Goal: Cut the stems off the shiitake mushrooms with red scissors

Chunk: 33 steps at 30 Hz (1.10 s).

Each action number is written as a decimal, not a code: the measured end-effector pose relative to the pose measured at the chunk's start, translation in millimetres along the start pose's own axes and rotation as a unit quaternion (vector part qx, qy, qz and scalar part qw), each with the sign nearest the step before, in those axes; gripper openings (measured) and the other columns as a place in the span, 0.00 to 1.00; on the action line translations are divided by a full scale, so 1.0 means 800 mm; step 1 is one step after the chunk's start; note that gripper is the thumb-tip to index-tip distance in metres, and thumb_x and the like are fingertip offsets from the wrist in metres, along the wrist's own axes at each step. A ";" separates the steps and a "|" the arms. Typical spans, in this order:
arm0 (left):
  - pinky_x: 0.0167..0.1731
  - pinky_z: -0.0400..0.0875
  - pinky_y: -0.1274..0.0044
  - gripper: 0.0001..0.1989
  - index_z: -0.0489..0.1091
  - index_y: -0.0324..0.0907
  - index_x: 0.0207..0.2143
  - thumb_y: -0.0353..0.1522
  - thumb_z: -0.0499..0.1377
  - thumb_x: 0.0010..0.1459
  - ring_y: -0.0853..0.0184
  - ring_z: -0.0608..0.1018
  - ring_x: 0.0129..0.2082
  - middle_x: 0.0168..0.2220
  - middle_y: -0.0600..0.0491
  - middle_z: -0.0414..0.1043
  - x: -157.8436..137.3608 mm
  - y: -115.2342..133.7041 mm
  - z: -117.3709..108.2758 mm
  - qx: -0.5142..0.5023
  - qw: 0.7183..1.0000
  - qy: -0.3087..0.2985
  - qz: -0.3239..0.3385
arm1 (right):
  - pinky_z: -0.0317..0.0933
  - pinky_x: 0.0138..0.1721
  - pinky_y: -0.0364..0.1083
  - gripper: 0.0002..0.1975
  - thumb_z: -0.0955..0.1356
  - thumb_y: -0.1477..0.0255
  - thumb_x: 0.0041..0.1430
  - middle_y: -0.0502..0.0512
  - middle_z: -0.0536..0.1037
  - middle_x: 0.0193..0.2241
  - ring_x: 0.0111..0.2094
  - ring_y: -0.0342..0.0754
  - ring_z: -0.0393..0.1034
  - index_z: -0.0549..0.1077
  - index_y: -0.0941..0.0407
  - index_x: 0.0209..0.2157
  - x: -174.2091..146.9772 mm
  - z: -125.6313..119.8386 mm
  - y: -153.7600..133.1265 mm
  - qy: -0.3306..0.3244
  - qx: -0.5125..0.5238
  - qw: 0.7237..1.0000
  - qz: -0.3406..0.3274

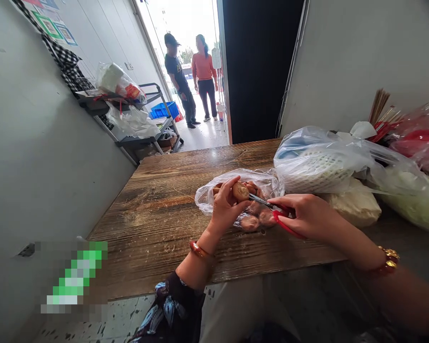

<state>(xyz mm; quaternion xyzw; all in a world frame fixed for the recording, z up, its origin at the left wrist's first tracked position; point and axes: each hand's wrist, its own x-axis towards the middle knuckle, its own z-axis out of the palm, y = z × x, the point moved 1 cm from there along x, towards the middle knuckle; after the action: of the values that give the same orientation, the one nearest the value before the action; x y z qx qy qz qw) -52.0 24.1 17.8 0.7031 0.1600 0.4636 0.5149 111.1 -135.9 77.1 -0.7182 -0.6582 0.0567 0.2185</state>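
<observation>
My left hand [226, 206] grips a round, light brown mushroom [240, 191] between thumb and fingers, its pale underside turned to the right. In my right hand [305, 215] is a pair of scissors [286, 225] with red handles. The blades touch or nearly touch the mushroom; their tips are too small to make out. Under both hands lies a clear plastic bag [204, 196] with several more brownish mushrooms [249, 223] in and at it. My fingers partly hide the bag's contents.
The wooden table [146, 205] carries small crumbs. To the right are a plastic bag with netted white produce [311, 164], a pale wrapped block [357, 205], a bag of green vegetables [418, 195] and skewers [379, 107]. A loaded cart [153, 139] stands behind; two people [203, 69] are in the doorway.
</observation>
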 end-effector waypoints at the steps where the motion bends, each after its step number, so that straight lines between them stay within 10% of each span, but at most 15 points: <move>1: 0.59 0.66 0.62 0.35 0.68 0.46 0.57 0.33 0.72 0.45 0.54 0.72 0.58 0.58 0.46 0.68 -0.001 0.001 0.001 -0.003 1.000 -0.009 -0.002 | 0.61 0.29 0.44 0.20 0.67 0.61 0.59 0.54 0.82 0.32 0.29 0.48 0.74 0.79 0.53 0.49 0.001 0.001 0.000 0.000 -0.002 1.000 -0.001; 20: 0.64 0.58 0.61 0.39 0.63 0.48 0.63 0.29 0.70 0.48 0.53 0.69 0.61 0.62 0.47 0.67 -0.006 -0.010 0.004 0.034 0.999 0.006 -0.013 | 0.57 0.30 0.45 0.15 0.65 0.66 0.61 0.56 0.83 0.34 0.34 0.52 0.76 0.80 0.52 0.43 0.016 0.020 -0.021 -0.003 -0.073 0.997 -0.011; 33: 0.49 0.76 0.70 0.39 0.58 0.52 0.64 0.30 0.69 0.52 0.59 0.76 0.52 0.60 0.47 0.67 -0.005 0.009 0.002 -0.232 0.960 -0.098 -0.120 | 0.59 0.32 0.46 0.15 0.66 0.66 0.62 0.54 0.82 0.38 0.35 0.50 0.75 0.77 0.52 0.49 0.008 0.025 0.000 0.041 -0.030 0.998 -0.043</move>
<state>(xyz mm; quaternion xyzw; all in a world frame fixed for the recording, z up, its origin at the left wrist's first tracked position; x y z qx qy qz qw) -54.7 17.3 21.8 0.5821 0.0794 0.3515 0.7289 104.2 -124.8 60.3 -0.6972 -0.6803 -0.0022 0.2260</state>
